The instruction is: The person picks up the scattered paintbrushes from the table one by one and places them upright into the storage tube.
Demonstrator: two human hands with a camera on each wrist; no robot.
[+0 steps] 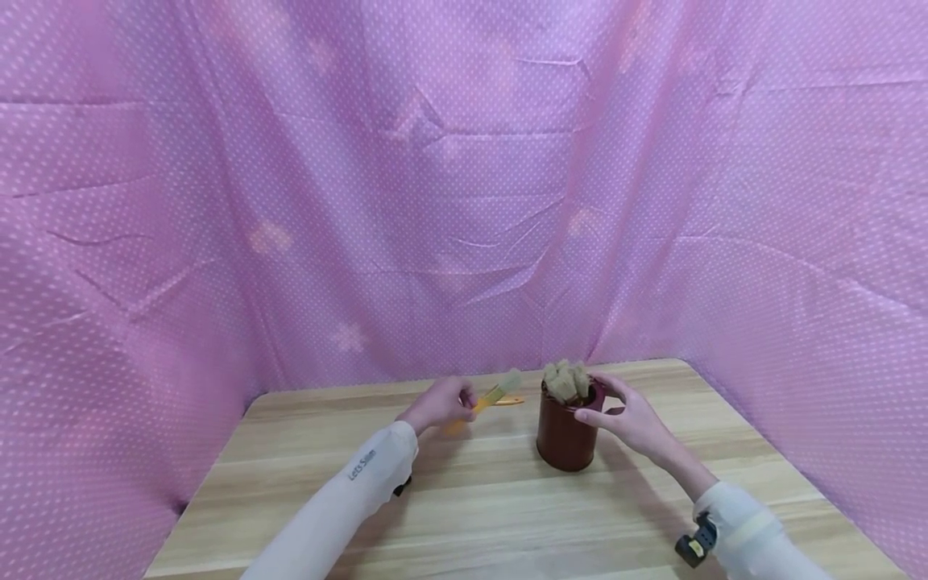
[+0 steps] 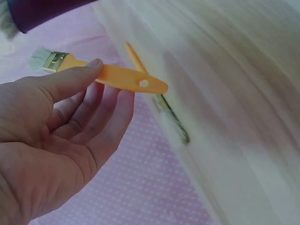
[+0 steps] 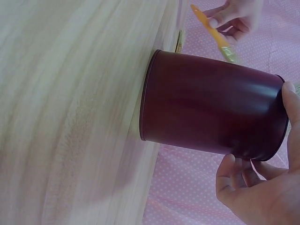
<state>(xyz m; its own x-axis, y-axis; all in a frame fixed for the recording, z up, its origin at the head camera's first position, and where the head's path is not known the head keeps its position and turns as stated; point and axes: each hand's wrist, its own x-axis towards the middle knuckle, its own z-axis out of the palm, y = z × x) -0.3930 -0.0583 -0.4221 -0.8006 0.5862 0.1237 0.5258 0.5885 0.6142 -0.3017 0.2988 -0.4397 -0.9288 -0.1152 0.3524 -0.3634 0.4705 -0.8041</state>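
Note:
In the head view my left hand (image 1: pixel 444 403) pinches a paintbrush (image 1: pixel 494 395) by its yellow handle. The left wrist view shows the thumb on top of the handle (image 2: pixel 119 77) and fingertips beneath it, with pale bristles pointing away. A second yellow-handled paintbrush (image 2: pixel 172 120) lies on the table just past that hand. To the right, a dark red cylindrical pot (image 1: pixel 565 435) stands upright with several pale bristle heads (image 1: pixel 565 380) sticking out of its top. My right hand (image 1: pixel 632 416) grips the pot at its rim, thumb on the near side and fingers behind.
Under everything is a light wood-grain table (image 1: pixel 478 515), whose far edge lies close behind the pot and the brushes. Pink dotted cloth (image 1: pixel 464 201) hangs behind the table and along both sides.

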